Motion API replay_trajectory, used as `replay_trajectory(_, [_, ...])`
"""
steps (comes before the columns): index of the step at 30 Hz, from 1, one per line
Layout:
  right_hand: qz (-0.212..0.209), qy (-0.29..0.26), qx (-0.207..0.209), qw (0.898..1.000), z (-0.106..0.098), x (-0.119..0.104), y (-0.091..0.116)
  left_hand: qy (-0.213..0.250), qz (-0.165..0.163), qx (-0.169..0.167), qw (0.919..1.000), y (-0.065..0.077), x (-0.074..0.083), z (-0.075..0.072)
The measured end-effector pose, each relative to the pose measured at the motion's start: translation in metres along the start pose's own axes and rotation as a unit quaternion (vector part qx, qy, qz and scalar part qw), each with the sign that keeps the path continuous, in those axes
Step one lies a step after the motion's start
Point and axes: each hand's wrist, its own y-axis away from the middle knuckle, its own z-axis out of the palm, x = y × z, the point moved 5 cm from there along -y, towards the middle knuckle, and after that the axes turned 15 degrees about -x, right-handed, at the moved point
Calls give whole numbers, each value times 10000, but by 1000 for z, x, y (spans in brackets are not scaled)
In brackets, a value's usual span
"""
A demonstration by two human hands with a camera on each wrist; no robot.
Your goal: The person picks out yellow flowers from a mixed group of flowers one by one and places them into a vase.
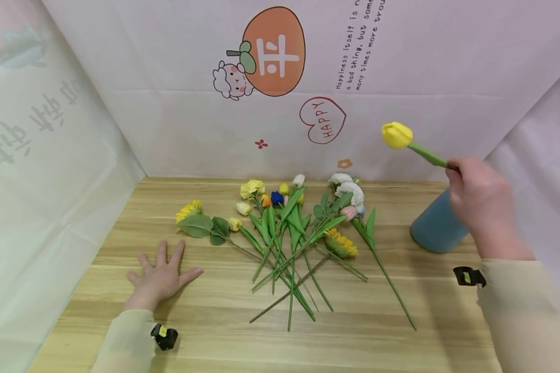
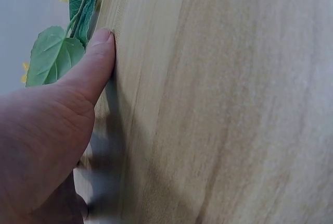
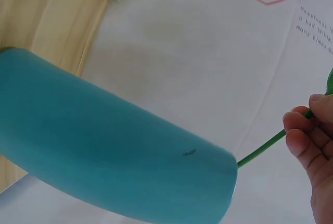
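A yellow tulip (image 1: 396,134) is raised at the right, its stem pinched between the thumb and fingers of my right hand (image 1: 483,199). Below that hand stands a blue vase (image 1: 437,223), partly hidden by it. In the right wrist view, the green stem (image 3: 263,148) runs from my fingertips to the vase's rim, where its lower end disappears from sight. My left hand (image 1: 158,277) rests on the wooden table (image 1: 205,336) with fingers spread. Near it lies a sunflower (image 1: 189,210) with broad green leaves (image 2: 54,54).
Several artificial flowers lie crossed in the table's middle, among them a blue tulip (image 1: 277,198), a second sunflower (image 1: 340,243) and white blooms (image 1: 350,191). A pink tulip (image 1: 349,212) lies at their right. A printed white cloth (image 1: 186,129) rises behind the table.
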Motion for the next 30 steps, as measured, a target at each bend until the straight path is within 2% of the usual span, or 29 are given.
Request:
replay_trajectory(7, [737,-291,-60,9968,-2,26,4,-27,-9,15,10000,0,0,0])
replay_trajectory(12, [1491,-463,-105,9877,0,45,10,-45,-27,1,10000,-1,-1,0])
replay_trajectory(15, [1798,-478,-33,9825,0,52,12,-43,-36,-10,10000,-2,-1,1])
replay_trajectory(21, [2224,-368,-59,9742,2,64,17,-18,-25,-12,10000,-1,0,1])
replay_trajectory(26, [2264,-429,-20,9731,3,70,22,-25,-23,-3,10000,1,0,0])
replay_trajectory(28, [2403,-455,-75,9696,3,71,24,-25,-28,-19,10000,1,1,0])
replay_trajectory(30, [2675,-514,-204,9620,3,72,26,-42,-39,-27,10000,1,1,0])
